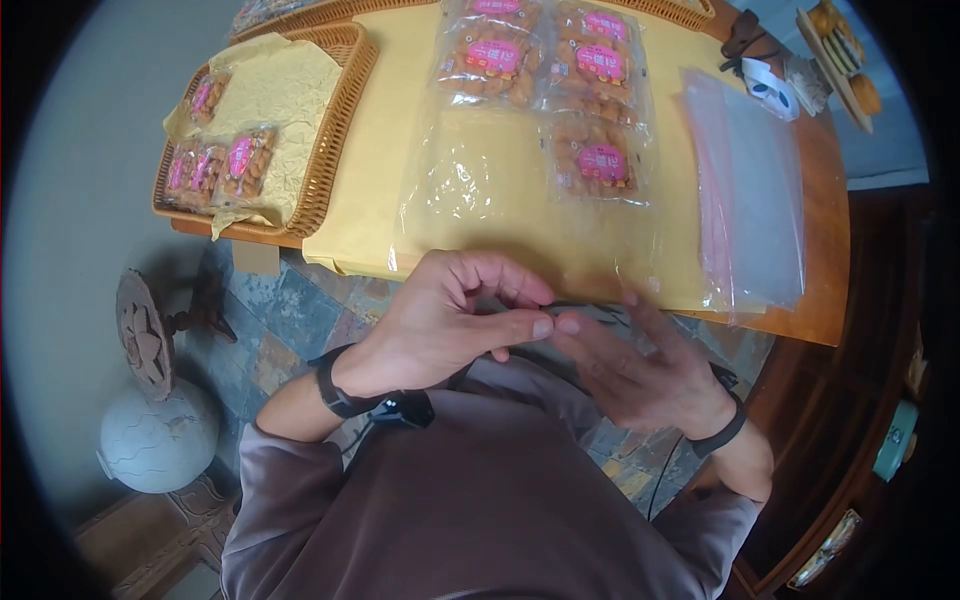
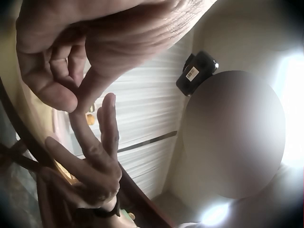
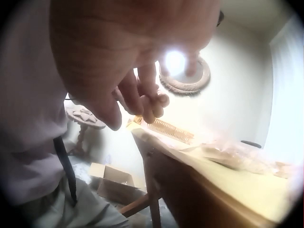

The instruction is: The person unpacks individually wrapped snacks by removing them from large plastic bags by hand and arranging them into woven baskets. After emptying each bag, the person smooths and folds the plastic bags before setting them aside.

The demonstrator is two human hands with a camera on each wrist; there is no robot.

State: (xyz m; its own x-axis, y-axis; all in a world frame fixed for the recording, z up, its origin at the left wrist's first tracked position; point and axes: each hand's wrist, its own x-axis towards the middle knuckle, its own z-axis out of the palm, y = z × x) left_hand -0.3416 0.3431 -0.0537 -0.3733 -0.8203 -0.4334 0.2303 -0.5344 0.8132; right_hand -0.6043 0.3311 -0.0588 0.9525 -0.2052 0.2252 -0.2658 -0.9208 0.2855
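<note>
My left hand [image 1: 455,315] is in front of the table's near edge, its fingers curled and thumb stretched toward the other hand. Its thumb tip and a fingertip come together right at a fingertip of my right hand [image 1: 650,365]; no object shows between them. The right hand's fingers are spread and fairly straight, palm toward the left hand [image 2: 71,57] in the left wrist view. Just beyond both hands lies a large clear plastic bag [image 1: 470,190] on yellow paper. Snack packs with pink labels [image 1: 600,165] lie in rows at its far part.
A wicker basket [image 1: 325,150] lined with yellow paper holds several snack packs at the left. Flat clear bags [image 1: 750,200] are stacked at the right of the table. A carved stool [image 1: 145,335] and white globe [image 1: 160,435] stand at the lower left.
</note>
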